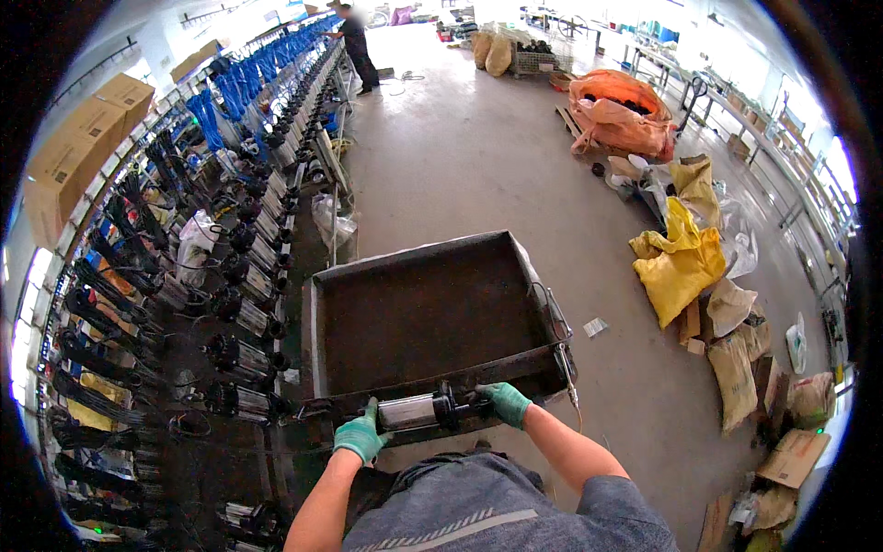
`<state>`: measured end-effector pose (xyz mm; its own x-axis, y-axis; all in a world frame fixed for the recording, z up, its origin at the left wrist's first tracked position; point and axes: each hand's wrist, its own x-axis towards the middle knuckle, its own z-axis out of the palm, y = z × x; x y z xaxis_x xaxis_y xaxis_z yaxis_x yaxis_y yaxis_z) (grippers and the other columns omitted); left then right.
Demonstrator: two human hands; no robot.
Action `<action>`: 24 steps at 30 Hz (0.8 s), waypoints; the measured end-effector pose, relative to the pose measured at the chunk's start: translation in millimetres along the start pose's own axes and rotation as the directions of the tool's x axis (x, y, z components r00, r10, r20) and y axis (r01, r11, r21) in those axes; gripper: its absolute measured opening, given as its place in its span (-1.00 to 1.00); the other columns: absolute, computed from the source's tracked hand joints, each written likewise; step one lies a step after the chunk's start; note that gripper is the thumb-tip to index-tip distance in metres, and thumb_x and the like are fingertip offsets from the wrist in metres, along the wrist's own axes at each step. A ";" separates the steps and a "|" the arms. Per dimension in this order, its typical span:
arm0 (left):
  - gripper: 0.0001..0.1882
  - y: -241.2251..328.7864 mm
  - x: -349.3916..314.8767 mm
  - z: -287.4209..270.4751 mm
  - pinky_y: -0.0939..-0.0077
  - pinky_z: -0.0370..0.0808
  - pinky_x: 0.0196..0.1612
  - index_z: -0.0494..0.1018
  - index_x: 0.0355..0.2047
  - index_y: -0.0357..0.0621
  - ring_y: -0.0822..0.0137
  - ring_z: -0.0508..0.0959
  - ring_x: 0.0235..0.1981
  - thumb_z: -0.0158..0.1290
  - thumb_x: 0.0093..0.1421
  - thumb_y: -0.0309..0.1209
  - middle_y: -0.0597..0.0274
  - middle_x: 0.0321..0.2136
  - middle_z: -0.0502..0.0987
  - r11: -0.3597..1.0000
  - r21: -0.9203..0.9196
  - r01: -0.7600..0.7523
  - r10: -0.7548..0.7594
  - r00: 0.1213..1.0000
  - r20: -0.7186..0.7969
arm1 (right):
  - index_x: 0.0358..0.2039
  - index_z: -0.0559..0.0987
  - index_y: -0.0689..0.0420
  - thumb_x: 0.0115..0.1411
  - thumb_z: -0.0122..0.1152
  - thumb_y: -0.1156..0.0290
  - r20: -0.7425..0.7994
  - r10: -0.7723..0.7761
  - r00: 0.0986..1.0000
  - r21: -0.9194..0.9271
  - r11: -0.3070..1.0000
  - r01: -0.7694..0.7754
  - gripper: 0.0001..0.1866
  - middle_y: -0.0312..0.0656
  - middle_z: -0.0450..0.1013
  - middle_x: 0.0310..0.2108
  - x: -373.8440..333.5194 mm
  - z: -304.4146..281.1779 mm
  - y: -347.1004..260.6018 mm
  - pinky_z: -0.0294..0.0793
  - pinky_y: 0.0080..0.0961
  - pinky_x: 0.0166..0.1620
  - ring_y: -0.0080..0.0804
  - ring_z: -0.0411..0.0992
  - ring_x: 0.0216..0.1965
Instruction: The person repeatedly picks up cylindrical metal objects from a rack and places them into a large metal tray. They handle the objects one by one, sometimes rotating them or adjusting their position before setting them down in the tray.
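Note:
A silver cylindrical motor (409,413) with a black flanged end lies level across the near edge of a dark metal tank (432,313). My left hand (361,436), in a green glove, grips its left end, the thumb up beside the casing. At the black right end is my right hand (506,402), also gloved, its fingers closed around a dark part there. The fingertips of both hands are partly hidden. Brown, murky contents fill much of the tank, whose near wall is just beyond the motor.
Several similar motors (241,403) stand in rows on the left rack, with black cables and blue cable bundles (258,78). A hose fitting (563,359) hangs at the tank's right side. Yellow sacks (681,262) and an orange bag (621,129) lie right. A person (357,46) stands far off.

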<state>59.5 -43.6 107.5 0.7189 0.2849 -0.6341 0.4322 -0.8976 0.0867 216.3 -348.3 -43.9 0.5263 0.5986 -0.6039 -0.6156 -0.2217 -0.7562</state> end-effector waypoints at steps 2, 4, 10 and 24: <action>0.07 -9.9 5.9 10.8 0.04 0.55 0.07 -0.10 0.54 0.00 -0.14 0.64 -0.01 0.18 0.20 0.13 -0.18 0.00 0.62 0.999 0.036 -0.012 0.014 0.999 -0.048 | 0.18 0.55 0.21 0.38 0.17 0.39 0.128 -0.011 0.992 -0.001 1.000 0.011 -0.61 -0.24 0.61 -0.13 5.7 -3.7 3.8 0.61 -0.41 -0.07 -0.46 0.56 -0.15; 0.07 -19.0 5.2 16.4 0.04 0.55 0.07 -0.12 0.54 0.02 -0.14 0.64 -0.01 0.18 0.21 0.12 -0.18 0.01 0.61 0.999 0.043 0.002 0.000 0.999 -0.055 | 0.27 0.46 0.22 0.30 0.23 0.41 0.161 -0.068 0.985 -0.089 0.993 0.083 -0.47 -0.15 0.58 0.01 -19.4 18.7 -25.9 0.60 -0.34 0.03 -0.37 0.55 -0.04; 0.01 -16.9 12.5 20.5 -0.02 0.54 0.04 -0.02 0.51 0.02 -0.21 0.63 -0.05 0.19 0.20 0.08 -0.22 -0.04 0.62 0.996 -0.055 -0.074 0.065 0.986 -0.151 | -0.10 0.62 0.12 0.12 0.26 0.34 0.134 -0.072 0.988 -0.979 0.146 0.144 -0.68 0.09 0.62 -0.15 -0.2 12.0 -18.5 0.58 -0.02 -0.08 0.16 0.59 -0.13; -0.67 -99.3 -7.4 37.0 0.57 0.49 -0.23 0.50 0.12 -0.19 0.52 0.48 -0.32 0.03 0.36 -0.58 0.29 -0.13 0.60 0.633 -0.597 -0.492 -0.061 0.738 -0.672 | -0.02 0.63 0.17 0.34 0.16 0.45 -0.493 -0.335 0.803 -0.044 0.931 0.362 -0.76 -0.22 0.59 -0.32 -28.1 -18.9 10.0 0.55 -0.43 -0.39 -0.48 0.52 -0.35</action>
<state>-8.9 31.0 75.2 0.8702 0.4909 0.0432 0.2452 -0.5075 0.8260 206.4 -382.0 -39.2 0.9179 0.1754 -0.3559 -0.3575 -0.0236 -0.9336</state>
